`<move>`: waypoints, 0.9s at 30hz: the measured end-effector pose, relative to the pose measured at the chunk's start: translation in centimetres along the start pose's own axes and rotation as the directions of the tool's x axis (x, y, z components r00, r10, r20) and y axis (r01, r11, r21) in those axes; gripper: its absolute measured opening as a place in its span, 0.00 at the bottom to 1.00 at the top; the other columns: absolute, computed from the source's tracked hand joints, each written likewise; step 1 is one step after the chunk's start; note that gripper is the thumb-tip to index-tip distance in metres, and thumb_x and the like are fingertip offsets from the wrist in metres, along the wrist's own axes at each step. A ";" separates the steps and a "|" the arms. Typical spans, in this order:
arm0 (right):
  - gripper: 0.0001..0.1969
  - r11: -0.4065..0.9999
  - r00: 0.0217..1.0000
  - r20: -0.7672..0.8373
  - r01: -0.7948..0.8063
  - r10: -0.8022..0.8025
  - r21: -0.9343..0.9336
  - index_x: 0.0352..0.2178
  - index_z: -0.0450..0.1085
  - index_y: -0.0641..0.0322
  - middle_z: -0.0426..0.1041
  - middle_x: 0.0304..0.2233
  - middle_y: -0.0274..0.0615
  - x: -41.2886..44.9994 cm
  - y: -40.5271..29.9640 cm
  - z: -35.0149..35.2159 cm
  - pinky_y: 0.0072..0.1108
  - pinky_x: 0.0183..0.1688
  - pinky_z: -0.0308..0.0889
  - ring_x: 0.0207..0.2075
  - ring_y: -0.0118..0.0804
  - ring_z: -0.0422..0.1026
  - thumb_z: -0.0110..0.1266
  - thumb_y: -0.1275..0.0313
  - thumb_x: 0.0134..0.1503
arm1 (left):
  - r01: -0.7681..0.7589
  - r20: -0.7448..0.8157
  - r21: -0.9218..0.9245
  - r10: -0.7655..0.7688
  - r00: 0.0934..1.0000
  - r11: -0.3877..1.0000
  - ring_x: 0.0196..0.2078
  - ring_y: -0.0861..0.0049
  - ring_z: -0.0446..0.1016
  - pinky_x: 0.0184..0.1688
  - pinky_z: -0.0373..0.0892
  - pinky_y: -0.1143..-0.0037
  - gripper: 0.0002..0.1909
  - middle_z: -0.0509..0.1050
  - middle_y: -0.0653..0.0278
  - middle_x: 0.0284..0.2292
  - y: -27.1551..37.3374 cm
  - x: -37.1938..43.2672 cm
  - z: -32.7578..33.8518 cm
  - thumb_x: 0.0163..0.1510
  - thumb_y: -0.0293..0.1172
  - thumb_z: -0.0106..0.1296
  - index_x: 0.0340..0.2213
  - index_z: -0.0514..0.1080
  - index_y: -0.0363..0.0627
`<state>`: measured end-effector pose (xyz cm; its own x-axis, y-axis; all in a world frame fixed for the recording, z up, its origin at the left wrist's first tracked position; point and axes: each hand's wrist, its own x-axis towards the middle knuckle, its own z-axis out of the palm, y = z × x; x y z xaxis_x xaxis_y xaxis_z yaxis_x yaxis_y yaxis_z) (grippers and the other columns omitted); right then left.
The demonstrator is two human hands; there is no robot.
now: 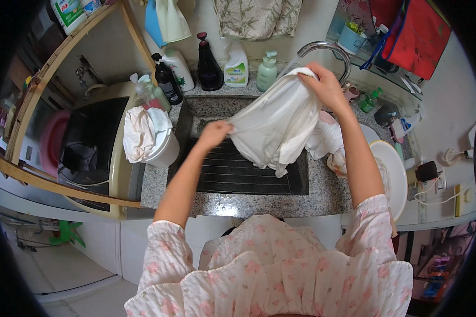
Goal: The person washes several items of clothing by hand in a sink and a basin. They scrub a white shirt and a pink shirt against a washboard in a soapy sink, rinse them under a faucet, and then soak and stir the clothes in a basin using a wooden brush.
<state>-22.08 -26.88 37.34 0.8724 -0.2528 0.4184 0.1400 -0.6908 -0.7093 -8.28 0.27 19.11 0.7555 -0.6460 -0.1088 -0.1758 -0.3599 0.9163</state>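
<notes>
A wet-looking white cloth garment (275,121) is stretched between my hands above the dark ribbed sink (242,168). My left hand (215,134) grips its left edge over the sink. Higher up, my right hand (323,85) pinches its upper right part beside the curved chrome faucet (326,44). Water appears to run from the faucet's mouth down behind the cloth. The garment's lower end hangs free over the basin. More white fabric (327,136) lies on the counter to the right of the sink, partly behind my right forearm.
A white bucket (164,148) with crumpled cloths (139,132) stands left of the sink. Pump and spray bottles, including a white spray bottle (236,67), line the back ledge. A white basin (392,174) lies at right; a washing machine (97,142) stands at left.
</notes>
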 end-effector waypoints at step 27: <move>0.14 0.949 0.701 0.677 0.004 0.223 -0.316 0.29 0.71 0.58 0.72 0.30 0.47 -11.1 13.4 13.6 0.31 0.37 0.65 0.36 0.49 0.69 0.58 0.64 0.40 | -0.087 0.246 0.672 -0.111 0.963 0.735 0.34 0.60 0.71 0.38 0.66 0.70 0.17 0.73 0.55 0.30 -7.8 -0.9 -2.1 0.32 0.34 0.60 0.29 0.71 0.47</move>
<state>-23.49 -24.13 15.44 0.9601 0.1277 -0.2486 -0.0117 -0.8703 -0.4923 -6.24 5.06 12.92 0.5918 -0.7476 -0.3016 -0.6189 -0.6611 0.4242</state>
